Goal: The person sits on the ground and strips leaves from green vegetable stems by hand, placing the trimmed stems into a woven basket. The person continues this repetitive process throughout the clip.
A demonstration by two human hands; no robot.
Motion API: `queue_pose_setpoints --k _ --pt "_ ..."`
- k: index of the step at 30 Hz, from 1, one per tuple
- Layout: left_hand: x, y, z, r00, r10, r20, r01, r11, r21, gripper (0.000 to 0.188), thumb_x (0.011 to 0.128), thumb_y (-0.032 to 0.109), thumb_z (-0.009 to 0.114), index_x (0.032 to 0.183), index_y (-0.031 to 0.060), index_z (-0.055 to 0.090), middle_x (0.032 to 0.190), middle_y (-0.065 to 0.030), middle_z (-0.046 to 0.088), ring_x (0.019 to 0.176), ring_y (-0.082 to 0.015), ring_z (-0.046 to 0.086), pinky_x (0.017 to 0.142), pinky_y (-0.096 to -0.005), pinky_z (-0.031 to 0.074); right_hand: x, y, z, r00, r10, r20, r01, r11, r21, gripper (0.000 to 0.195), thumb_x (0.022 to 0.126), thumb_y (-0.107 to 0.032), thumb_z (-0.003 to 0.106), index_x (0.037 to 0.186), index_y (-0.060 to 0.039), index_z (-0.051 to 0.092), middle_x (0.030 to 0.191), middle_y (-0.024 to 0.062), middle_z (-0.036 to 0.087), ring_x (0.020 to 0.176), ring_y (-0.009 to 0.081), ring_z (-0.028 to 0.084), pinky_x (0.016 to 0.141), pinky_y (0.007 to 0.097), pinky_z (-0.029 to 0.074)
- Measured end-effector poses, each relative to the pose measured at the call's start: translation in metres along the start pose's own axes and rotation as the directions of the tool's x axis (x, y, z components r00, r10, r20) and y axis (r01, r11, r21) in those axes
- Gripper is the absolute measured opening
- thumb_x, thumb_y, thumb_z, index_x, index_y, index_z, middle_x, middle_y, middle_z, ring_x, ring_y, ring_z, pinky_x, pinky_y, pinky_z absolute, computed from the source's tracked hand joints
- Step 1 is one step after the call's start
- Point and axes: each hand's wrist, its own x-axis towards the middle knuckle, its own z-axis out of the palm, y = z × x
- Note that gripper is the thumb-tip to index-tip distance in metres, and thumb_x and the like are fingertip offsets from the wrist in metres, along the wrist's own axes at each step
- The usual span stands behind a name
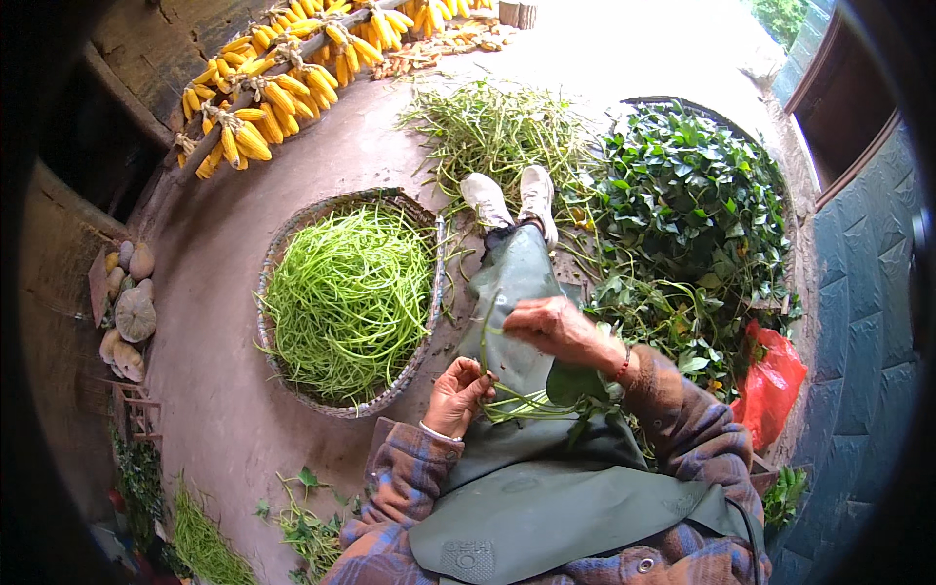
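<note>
My left hand (457, 395) pinches a thin green stem (484, 344) between thumb and fingers, above my lap. My right hand (556, 329) is blurred, its fingers curled in at the upper part of that stem, where a pale green strand meets the fingertips. More leaf stalks (526, 406) lie across the green waterproof apron (512, 475), with a broad dark green leaf (576, 383) under my right wrist. To the left stands a woven basket (269, 344) heaped with bare green stems (347, 292).
Leafy vines (687, 197) pile up on the right, beside a red plastic bag (771, 387). Loose stems (497, 131) lie beyond my shoes (537, 194). Corn cobs (278, 95) hang on a pole at upper left. Pumpkins (135, 314) sit by the left wall.
</note>
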Motion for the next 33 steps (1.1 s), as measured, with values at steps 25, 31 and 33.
queue_pose_setpoints --k 25,31,33 --pt "0.002 -0.008 -0.008 0.956 0.072 -0.284 -0.048 0.995 0.09 0.023 0.09 0.0 0.069 0.105 0.0057 0.054 0.095 -0.0079 0.064 0.083 -0.0197 0.067 0.075 -0.0288 0.056 -0.081 0.07 -0.084 0.659 0.745 -0.1 -0.001 0.134 0.991 0.015 0.103 -0.014 0.05 0.111 -0.0018 0.054 0.107 0.0216 0.069 0.09 0.0233 0.07 0.078 0.0348 0.057" --pt "0.0 -0.005 -0.006 0.943 0.063 -0.327 -0.041 0.996 0.074 0.023 0.089 -0.001 0.069 0.105 0.0061 0.053 0.097 -0.0085 0.064 0.085 -0.0212 0.068 0.075 -0.0309 0.056 -0.074 0.053 -0.079 0.729 0.684 -0.031 0.011 0.033 0.999 0.016 0.102 -0.013 0.051 0.109 0.0014 0.055 0.114 0.0268 0.067 0.098 0.0309 0.07 0.084 0.0362 0.057" --pt "-0.001 -0.008 -0.008 0.948 0.047 -0.315 -0.023 0.996 0.081 0.025 0.088 0.0 0.071 0.105 0.0082 0.054 0.097 -0.0061 0.066 0.085 -0.0189 0.068 0.073 -0.0307 0.056 -0.089 0.066 -0.081 0.748 0.663 -0.015 -0.091 0.125 0.988 0.018 0.102 -0.013 0.052 0.109 0.0028 0.055 0.111 0.0253 0.068 0.096 0.0291 0.071 0.081 0.0333 0.057"
